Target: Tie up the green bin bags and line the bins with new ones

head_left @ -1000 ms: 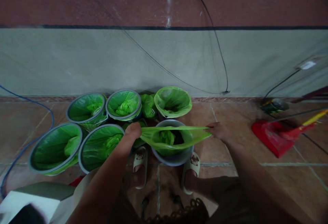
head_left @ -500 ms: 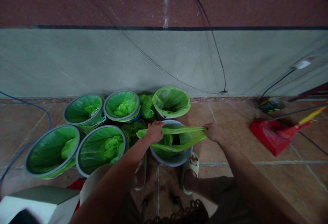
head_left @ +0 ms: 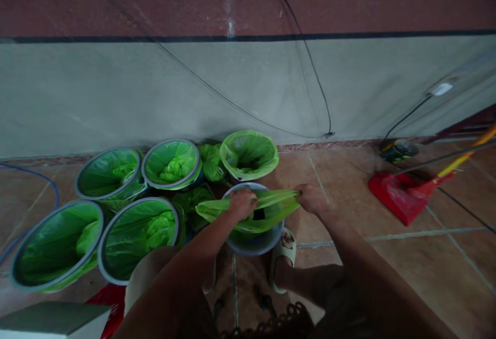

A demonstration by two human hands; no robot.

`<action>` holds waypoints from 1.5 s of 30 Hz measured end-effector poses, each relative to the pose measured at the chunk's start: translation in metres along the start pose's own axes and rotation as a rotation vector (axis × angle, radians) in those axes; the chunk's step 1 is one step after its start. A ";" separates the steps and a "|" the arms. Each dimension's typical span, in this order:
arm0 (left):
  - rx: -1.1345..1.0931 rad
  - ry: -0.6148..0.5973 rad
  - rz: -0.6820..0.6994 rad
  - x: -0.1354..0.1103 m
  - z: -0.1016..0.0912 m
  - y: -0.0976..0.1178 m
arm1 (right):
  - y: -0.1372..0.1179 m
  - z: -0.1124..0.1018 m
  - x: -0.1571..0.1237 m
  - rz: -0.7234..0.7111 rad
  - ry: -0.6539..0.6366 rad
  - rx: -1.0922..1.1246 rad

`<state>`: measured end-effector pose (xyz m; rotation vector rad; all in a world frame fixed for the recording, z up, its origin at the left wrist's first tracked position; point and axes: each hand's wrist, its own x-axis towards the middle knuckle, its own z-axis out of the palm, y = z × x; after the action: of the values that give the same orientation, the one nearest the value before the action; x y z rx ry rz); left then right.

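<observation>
A green plastic bag [head_left: 267,224] is stretched across the mouth of a grey bin [head_left: 251,250] that stands between my feet. My left hand [head_left: 243,203] is closed on the bag's edge over the left part of the bin. On the other side, my right hand [head_left: 311,198] pinches the bag's right end, just past the rim. The bag hangs partly down inside the bin, and a dark patch shows in its opening. Behind it stands another bin with a green liner [head_left: 250,155] folded over its rim.
Several bins with green liners [head_left: 137,241] crowd the left side. Loose green bags [head_left: 213,162] lie between them. A red dustpan [head_left: 403,197] and a small dark can [head_left: 399,150] are at right. A blue hose [head_left: 52,181] lies far left; a cable [head_left: 315,65] hangs down the wall.
My left hand has moved a little right along the bag's edge, closer to my right hand. My right hand keeps its hold. The whole view has shifted slightly.
</observation>
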<state>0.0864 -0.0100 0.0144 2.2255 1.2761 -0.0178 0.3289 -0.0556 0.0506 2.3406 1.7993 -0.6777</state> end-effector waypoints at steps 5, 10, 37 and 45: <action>0.173 0.011 0.093 0.001 0.007 0.001 | -0.008 -0.005 -0.003 -0.001 -0.002 0.009; 0.241 0.015 0.104 0.002 0.008 0.001 | -0.012 -0.009 -0.006 0.004 -0.018 0.046; -0.400 0.251 -0.046 -0.007 -0.065 -0.001 | -0.116 0.110 -0.062 -0.535 -0.142 -0.264; -0.912 0.331 0.047 -0.017 -0.084 -0.003 | -0.125 0.075 -0.060 -0.626 0.022 -0.104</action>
<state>0.0528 0.0181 0.0885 1.4804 1.0717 0.8123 0.1787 -0.0990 0.0303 1.7080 2.5257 -0.5928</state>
